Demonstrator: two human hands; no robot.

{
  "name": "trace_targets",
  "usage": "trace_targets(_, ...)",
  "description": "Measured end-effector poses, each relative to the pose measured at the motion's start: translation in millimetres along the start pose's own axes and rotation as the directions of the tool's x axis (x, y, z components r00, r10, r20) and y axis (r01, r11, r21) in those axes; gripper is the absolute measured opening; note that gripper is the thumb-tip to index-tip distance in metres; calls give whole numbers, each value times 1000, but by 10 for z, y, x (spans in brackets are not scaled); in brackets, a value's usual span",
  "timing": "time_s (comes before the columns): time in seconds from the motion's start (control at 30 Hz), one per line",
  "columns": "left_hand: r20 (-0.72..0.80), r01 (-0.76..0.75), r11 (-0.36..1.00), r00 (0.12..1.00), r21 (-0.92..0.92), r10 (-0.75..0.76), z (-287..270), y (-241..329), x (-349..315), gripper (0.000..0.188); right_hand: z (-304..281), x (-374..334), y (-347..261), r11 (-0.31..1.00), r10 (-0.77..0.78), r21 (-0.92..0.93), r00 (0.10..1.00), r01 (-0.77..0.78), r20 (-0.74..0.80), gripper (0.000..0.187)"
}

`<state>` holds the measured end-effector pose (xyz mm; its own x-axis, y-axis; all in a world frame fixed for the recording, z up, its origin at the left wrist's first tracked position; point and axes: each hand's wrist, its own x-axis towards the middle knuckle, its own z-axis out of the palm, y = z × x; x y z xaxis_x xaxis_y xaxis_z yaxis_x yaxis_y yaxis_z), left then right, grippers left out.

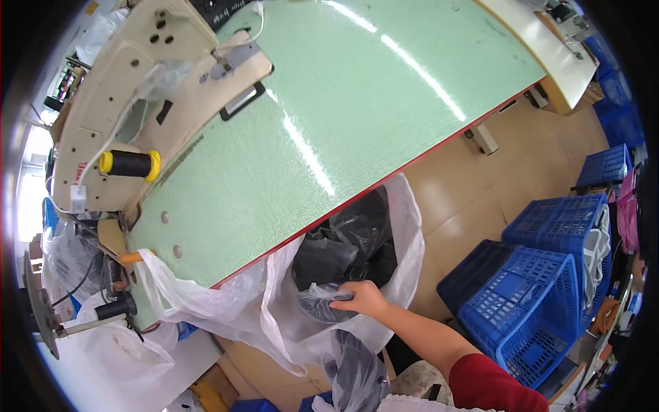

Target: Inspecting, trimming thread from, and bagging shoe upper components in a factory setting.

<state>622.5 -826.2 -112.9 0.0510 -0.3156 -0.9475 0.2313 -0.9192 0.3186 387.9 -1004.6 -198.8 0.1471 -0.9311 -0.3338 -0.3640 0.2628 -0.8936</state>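
My right hand point(365, 299) reaches in from the lower right, in a red sleeve. Its fingers are closed on a clear plastic bag point(321, 302) with dark contents that I cannot make out. The bag is at the near side of a large white sack point(410, 240), which stands open against the table's red edge. Inside the sack lie several more clear bags of dark material point(328, 261). Just below the hand, another clear bag of dark stuff point(357, 374) lies outside the sack. My left hand is not in view.
A green-topped table point(329, 130) carries a beige sewing machine point(89, 117) and a black thread spool point(129, 164) with yellow ends. Blue plastic crates point(508, 288) stand on the tiled floor to the right. White plastic point(199, 292) hangs over the table's near left corner.
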Motion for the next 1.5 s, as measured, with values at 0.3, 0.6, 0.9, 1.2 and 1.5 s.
trace_targets(0.3,-28,206,975,977,-79,-209,-129,-415,88,50,64,-591,1315,892,394,-336,883,-302,254,61)
trace_targets(0.6,-39,331,936,941,-121,-337,-46,-542,-38,52,-142,-513,1380,799,602,-66,795,-598,79,58)
trace_targets(0.9,-76,385,916,916,-114,-395,74,-360,36,54,-61,-15,1837,803,590,-59,776,-593,222,65)
trace_targets(1.2,-287,-66,998,956,-7,61,845,10,113,53,-304,252,2625,806,592,68,800,-588,-101,74)
trace_targets(1.5,-35,-148,926,985,347,170,1276,17,341,68,-503,-97,2185,594,645,606,763,-530,35,62)
